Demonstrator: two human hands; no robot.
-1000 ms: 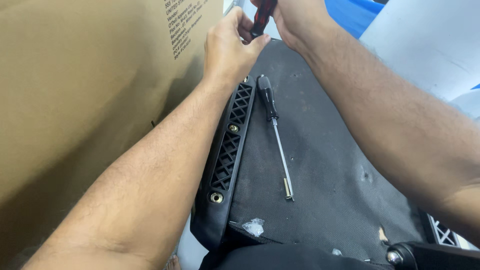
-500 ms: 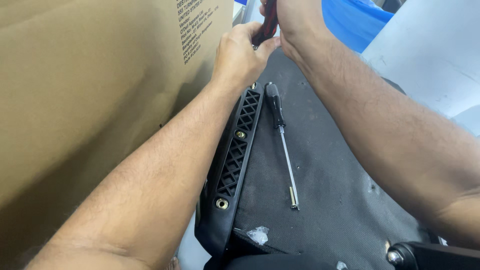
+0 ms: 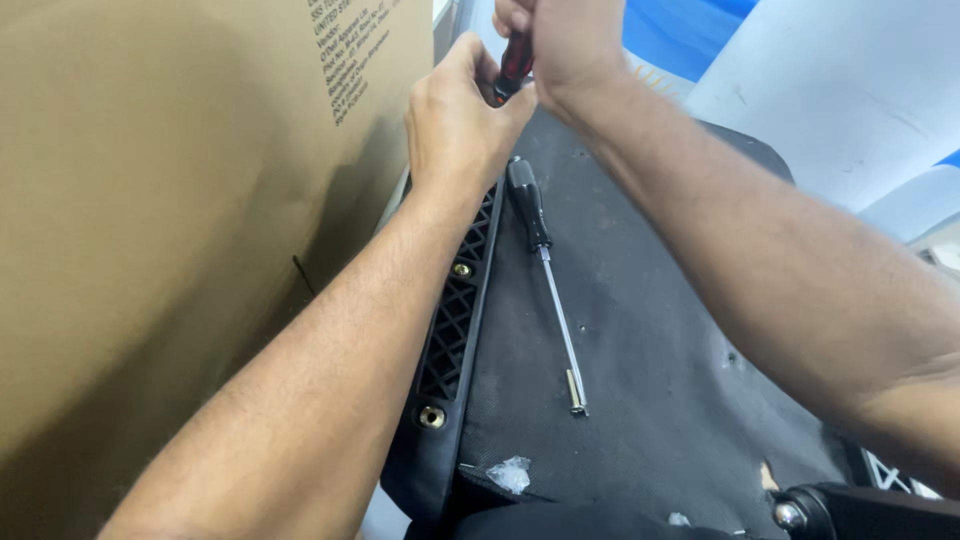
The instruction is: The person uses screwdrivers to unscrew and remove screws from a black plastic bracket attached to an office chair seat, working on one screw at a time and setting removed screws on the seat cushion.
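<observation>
Hands, left point(image 3: 455, 120) and right point(image 3: 560, 45), both seemingly gripping red-handled screwdriver point(image 3: 513, 68) between them, above black-handled screwdriver point(image 3: 545, 270).

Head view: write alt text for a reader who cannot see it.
Two bare hands meet at the top of the frame, the right hand and left hand gripping a red-and-black screwdriver handle over a black fabric-covered panel. A second, black-handled screwdriver lies loose on the panel beside a black lattice bracket with brass screws; a cardboard box stands left.
</observation>
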